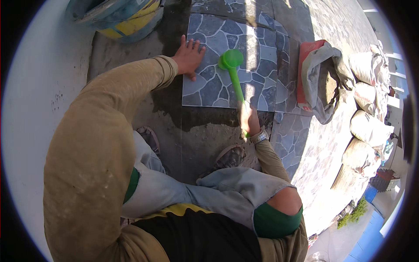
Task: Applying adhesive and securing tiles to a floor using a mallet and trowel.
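Observation:
A square floor tile (209,46) with a grey stone pattern and pale joint lines lies in front of me. My left hand (189,59) rests on its left edge, fingers spread. In my right hand (249,118), the fingers are wrapped round the handle of a green mallet (236,81). The mallet's head is over the middle of the tile; whether it touches the surface I cannot tell. A strip of sunlight crosses the tile and my right hand.
A bucket (126,22) with a yellow patch stands at the upper left, near the white wall (43,87). Right of the tile is an open sack (321,83) holding grey-brown material. Several filled sacks (366,124) line the far right. Wet grey mortar (196,131) covers the ground before my feet.

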Demonstrator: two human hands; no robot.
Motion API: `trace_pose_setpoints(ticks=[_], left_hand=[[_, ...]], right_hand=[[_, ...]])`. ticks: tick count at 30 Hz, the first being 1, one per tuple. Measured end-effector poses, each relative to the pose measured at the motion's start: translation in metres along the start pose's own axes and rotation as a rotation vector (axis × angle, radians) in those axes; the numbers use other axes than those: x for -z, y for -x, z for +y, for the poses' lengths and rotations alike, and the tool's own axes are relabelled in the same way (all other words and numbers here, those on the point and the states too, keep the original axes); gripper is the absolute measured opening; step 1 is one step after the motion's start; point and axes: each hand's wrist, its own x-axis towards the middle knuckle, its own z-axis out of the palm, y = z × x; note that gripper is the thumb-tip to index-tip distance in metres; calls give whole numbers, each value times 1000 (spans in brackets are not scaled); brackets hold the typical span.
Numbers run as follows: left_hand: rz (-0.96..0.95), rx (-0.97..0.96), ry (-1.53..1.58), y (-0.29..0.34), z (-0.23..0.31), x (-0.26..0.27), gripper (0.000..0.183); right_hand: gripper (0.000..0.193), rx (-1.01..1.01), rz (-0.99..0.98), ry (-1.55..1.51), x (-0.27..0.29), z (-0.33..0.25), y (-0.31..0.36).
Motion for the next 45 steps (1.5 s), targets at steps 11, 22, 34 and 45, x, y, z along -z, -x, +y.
trace_pose_setpoints(ticks=[11,22,34,45], left_hand=[[-7,-20,-66,-1,3,3,126],[-6,-21,-84,-2,5,6,128],[-27,-12,-75,0,4,2,129],[19,-6,-90,0,4,1,127]], right_hand=[[30,21,-51,59,-7,-8,-2],[32,-62,-142,109,-7,0,0],[17,142,-175,200,9,-26,33],[18,-68,-252,93,13,-25,41]])
